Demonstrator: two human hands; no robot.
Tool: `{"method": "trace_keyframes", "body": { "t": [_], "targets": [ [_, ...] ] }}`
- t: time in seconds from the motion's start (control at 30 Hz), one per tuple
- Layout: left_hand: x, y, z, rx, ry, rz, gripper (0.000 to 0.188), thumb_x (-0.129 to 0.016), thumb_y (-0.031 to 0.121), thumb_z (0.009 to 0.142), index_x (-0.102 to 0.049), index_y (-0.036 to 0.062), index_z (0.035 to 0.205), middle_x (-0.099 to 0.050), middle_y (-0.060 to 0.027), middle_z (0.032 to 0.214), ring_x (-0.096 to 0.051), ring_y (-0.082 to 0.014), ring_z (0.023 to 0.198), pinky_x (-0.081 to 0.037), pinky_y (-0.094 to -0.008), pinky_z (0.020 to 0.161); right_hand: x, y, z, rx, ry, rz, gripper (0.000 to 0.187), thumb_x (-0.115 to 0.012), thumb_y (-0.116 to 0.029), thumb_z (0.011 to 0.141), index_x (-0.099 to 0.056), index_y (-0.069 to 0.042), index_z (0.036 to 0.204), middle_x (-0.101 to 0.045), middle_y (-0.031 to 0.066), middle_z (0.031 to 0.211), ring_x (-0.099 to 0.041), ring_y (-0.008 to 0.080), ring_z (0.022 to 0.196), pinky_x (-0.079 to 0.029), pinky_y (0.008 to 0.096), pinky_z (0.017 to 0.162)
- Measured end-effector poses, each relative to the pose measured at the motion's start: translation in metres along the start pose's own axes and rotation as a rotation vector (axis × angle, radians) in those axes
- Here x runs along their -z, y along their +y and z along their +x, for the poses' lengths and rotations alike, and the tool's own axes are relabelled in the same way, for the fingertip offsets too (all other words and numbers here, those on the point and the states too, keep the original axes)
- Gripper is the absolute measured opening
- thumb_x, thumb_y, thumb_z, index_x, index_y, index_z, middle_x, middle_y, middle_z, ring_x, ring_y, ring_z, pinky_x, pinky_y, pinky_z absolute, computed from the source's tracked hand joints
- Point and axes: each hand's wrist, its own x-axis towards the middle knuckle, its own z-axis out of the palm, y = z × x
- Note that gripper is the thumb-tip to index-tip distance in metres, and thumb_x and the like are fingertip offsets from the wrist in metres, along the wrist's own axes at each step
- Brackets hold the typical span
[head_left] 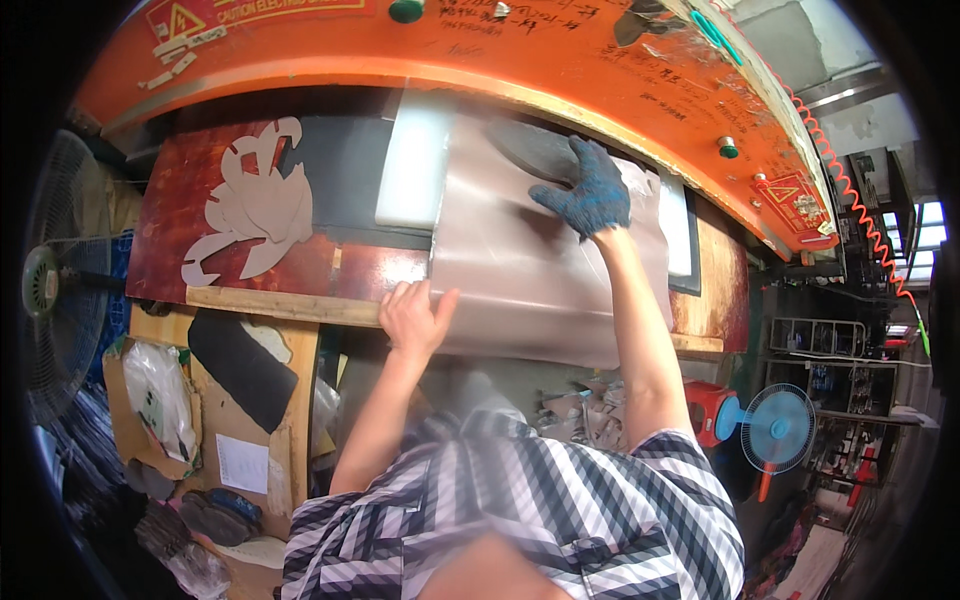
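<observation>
A pinkish-brown sheet of material (500, 270), smooth and slightly shiny, lies across the work table and hangs over its front edge. My right hand (590, 195), in a dark blue knit glove, is over the sheet's far part. Its thumb and fingers grip the near right end of a dark, elongated oval thing (530, 148), blurred, perhaps a cutting die. My bare left hand (412, 315) rests at the table's front edge, thumb apart from the fingers and touching the sheet's left edge. Nothing shows in its grasp.
An orange machine beam (460, 50) spans the far side, close above the table. Cut pale pieces (255, 205) lie at left, beside a white board (412, 165). Below stand a side table with black material (240, 370) and an open carton (150, 410). Fans (778, 428) flank me.
</observation>
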Motion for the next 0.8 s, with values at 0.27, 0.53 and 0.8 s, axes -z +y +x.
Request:
{"method": "trace_keyframes", "body": {
  "t": [0.27,0.53,0.8],
  "targets": [
    [0.033,0.014,-0.051,-0.008,-0.011,-0.008,0.041,-0.064,0.043,0.080,-0.052,0.0097,0.059,-0.051,-0.0060,0.059,-0.051,-0.0249,0.059,-0.038,-0.0364,0.053,-0.024,-0.040,0.024,-0.060,-0.329,-0.217,0.109,-0.078,-0.062,0.052,-0.038,-0.015,0.143,-0.042,0.0221,0.134,-0.045,0.0408,0.123,-0.040,0.0454,0.102],
    [0.051,0.017,-0.084,-0.040,-0.070,-0.113,0.038,-0.056,0.036,0.082,-0.049,0.0075,0.058,-0.050,-0.0067,0.061,-0.050,-0.0265,0.059,-0.039,-0.0380,0.052,0.001,-0.003,0.026,-0.114,-0.548,0.375,0.085,-0.074,-0.032,0.066,-0.042,0.000,0.139,-0.056,0.0181,0.124,-0.057,0.0270,0.111,-0.046,0.0335,0.095],
    [0.054,0.019,-0.089,-0.062,-0.062,-0.131,0.029,-0.056,0.029,0.077,-0.053,0.0039,0.063,-0.054,-0.0102,0.064,-0.053,-0.0293,0.060,-0.042,-0.0393,0.052,0.037,0.070,0.008,-0.568,-0.753,1.701,0.059,-0.060,-0.025,0.087,-0.042,-0.002,0.139,-0.060,0.0155,0.118,-0.058,0.0223,0.107,-0.045,0.0328,0.095]
  ]
}}
